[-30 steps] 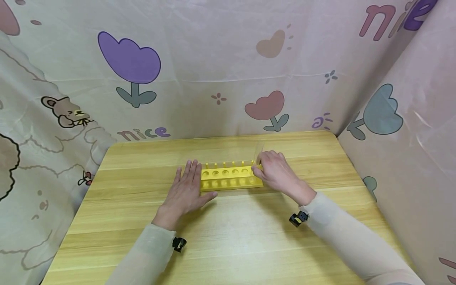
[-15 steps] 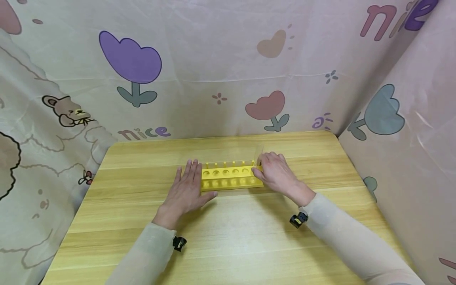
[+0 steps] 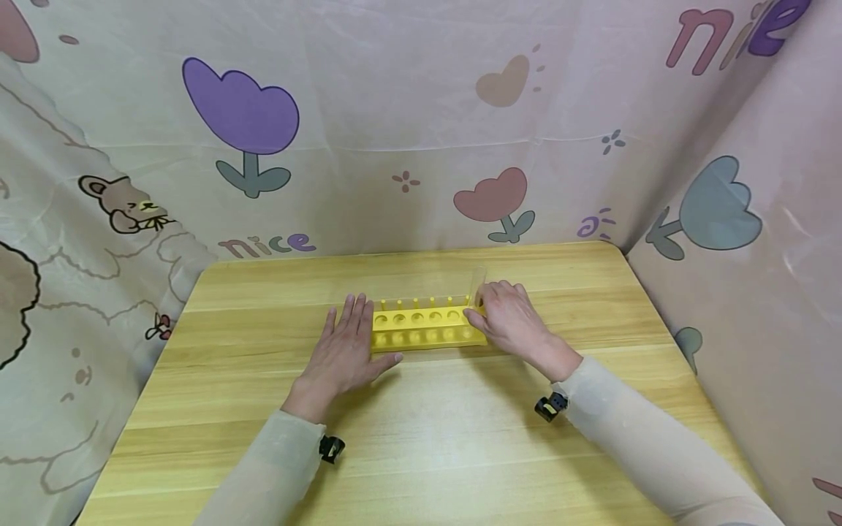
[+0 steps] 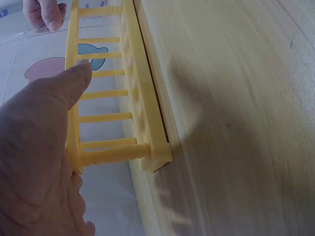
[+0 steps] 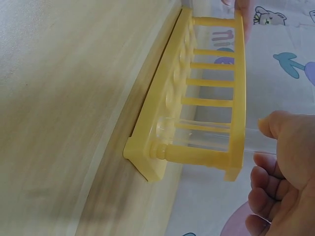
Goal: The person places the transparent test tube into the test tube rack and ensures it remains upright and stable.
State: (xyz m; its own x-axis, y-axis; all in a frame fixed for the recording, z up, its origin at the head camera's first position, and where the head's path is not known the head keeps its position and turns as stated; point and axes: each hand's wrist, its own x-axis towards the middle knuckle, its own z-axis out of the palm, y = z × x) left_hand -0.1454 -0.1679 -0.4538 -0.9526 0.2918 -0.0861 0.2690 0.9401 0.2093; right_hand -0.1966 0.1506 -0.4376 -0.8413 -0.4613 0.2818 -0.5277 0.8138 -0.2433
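Note:
A yellow test tube rack (image 3: 425,327) with a row of holes and pegs stands upright on the wooden table. In its rightmost hole is a clear test tube (image 3: 478,276), its upper end rising above the rack. My right hand (image 3: 513,314) pinches this tube above the top plate; the right wrist view shows the tube (image 5: 204,140) passing down through the rack. At the rack's left end lies my left hand (image 3: 342,351), fingers straight, touching that end. The left wrist view has its thumb (image 4: 74,81) extended over the top plate's edge.
The wooden table (image 3: 421,438) extends around the rack on all sides. Behind it and along both sides hangs a pale curtain (image 3: 368,88) printed with flowers and bears. A black strap with a small device (image 3: 551,405) is on the right wrist.

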